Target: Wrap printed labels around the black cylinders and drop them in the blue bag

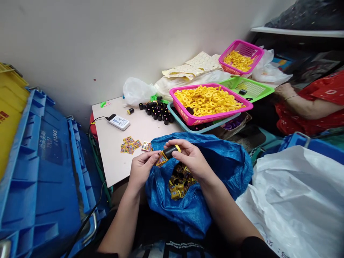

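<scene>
A black cylinder with yellow ends [170, 152] is pinched in my right hand [188, 154], lying tilted between thumb and fingers. My left hand [143, 166] grips a colourful printed sticker [161, 159] by its edge, and the sticker touches the cylinder's left end. Both hands are over an open blue woven bag [223, 157]. Inside the bag lie several cylinders with printed wraps [178, 186]. More printed stickers [129, 145] are spread on the white table [113, 170], left of the bag. Several black cylinders [158, 111] stand grouped farther back.
A pink basket of yellow rings [208, 102] rests on a blue tray [185, 129], near a green basket [258, 89]. A white device [118, 122] lies on the table. Blue crates [51, 150] flank the left. Another person's arm [303, 105] shows at right.
</scene>
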Motion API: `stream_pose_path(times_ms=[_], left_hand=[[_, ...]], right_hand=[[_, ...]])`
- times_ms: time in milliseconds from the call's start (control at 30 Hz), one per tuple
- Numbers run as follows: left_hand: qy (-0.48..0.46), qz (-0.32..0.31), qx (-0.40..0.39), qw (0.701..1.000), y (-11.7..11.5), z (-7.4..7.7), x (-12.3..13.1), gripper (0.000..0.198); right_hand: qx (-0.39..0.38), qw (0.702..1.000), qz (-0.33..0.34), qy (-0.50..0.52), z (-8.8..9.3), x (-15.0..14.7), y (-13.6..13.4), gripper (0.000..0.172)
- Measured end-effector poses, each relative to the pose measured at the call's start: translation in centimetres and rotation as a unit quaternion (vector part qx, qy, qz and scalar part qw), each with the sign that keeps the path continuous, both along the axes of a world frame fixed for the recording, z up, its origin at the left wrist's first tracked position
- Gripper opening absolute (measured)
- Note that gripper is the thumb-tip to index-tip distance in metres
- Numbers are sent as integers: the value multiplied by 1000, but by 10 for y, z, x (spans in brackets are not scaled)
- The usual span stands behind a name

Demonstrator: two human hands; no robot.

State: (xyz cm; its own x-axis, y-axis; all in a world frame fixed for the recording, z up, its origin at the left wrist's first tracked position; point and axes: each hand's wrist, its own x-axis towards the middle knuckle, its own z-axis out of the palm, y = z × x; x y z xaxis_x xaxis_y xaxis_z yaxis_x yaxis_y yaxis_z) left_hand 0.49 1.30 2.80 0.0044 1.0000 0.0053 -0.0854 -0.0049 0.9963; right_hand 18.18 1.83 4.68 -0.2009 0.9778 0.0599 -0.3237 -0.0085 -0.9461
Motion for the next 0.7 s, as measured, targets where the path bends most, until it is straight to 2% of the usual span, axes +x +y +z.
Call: stream_pose_path(times_ms=[100, 267, 367, 467, 533, 600, 700], left_hand=[[-5, -1, -17, 1000, 1, -1, 0, 33], [-50, -40, -43, 997, -2, -1, 6, 38], [-70, -62, -53, 994, -5, -2, 10, 41], [-85, -66, -58, 992, -6, -3, 11, 35], [-89, -74, -55, 992, -7, -5, 11, 33], [-91, -92, -56, 990, -8, -7, 11, 32], [-105, -113, -63, 986, -8, -8, 11, 33]], right_hand=[[20, 999, 14, -45, -5, 2, 1, 32], [48, 995, -13, -83, -14, 0, -2, 36], [15, 1000, 12, -7, -20, -5, -4, 37], [-66, 990, 83, 88, -25, -12, -5, 39], [-91, 981, 129, 115, -29, -16, -5, 36], [-80, 980, 126, 128, -33, -20, -5, 30], [-59, 988, 88, 108, -36, -21, -6, 31]])
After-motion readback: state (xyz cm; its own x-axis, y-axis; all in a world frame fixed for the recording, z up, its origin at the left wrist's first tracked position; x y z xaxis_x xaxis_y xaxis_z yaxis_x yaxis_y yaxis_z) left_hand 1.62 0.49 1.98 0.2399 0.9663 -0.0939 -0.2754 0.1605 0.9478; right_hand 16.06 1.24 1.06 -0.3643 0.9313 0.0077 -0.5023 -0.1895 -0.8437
